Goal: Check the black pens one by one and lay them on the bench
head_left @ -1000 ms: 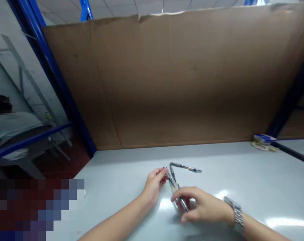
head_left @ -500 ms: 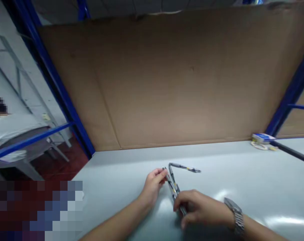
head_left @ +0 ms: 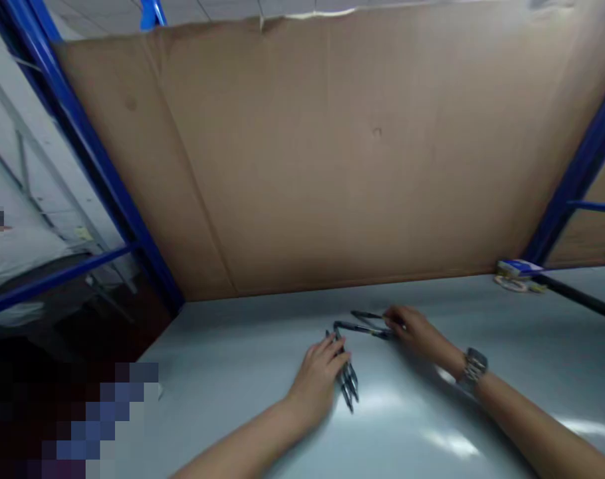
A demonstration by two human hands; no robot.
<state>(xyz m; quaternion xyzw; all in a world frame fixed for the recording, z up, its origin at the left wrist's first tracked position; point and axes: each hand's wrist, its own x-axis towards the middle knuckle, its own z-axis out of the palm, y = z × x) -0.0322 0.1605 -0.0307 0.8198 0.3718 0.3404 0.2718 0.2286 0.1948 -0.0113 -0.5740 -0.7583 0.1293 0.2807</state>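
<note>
The left hand (head_left: 322, 376) lies over several dark pens (head_left: 351, 389), hiding their middles; their exact count is unclear; the right hand (head_left: 405, 327) pinches the end of another pen (head_left: 366, 314), just beyond one lying crosswise (head_left: 360, 327) on the table (head_left: 233, 352); the blue-and-white box (head_left: 519, 267) has no readable writing; cardboard (head_left: 332, 159) stands behind; a person (head_left: 18, 249) is cut off at left.

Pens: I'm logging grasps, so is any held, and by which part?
The right hand holds the farthest pen by its right end; the left hand lies over the nearer pens' far ends.
</note>
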